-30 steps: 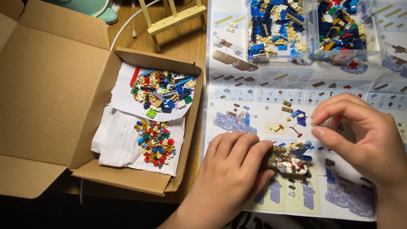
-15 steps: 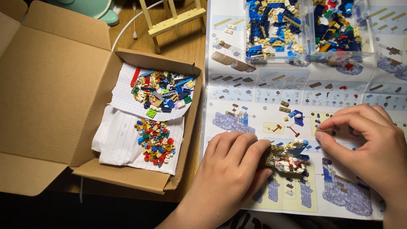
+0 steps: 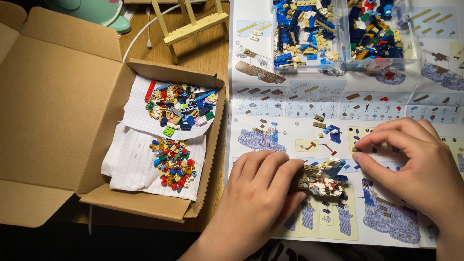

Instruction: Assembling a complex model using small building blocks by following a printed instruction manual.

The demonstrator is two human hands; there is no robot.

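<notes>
My left hand [image 3: 256, 193] rests on the instruction sheet [image 3: 290, 104] and grips a small half-built brick model [image 3: 323, 178] in tan, white, blue and red. To the right of the model, my right hand [image 3: 411, 162] pinches a tiny dark piece [image 3: 355, 149] between thumb and forefinger, just above the sheet. A few loose small bricks [image 3: 326, 126] lie on the sheet above the model.
An open cardboard box [image 3: 63, 111] at the left holds two heaps of small bricks [image 3: 180, 108] on white paper. Two clear trays of bricks [image 3: 307, 31] stand at the top of the sheet. A small wooden easel [image 3: 191, 26] and a white cable lie behind.
My right hand has moved down and to the left, closer to the model, with its fingertips pinched together. The left hand keeps hold of the model.
</notes>
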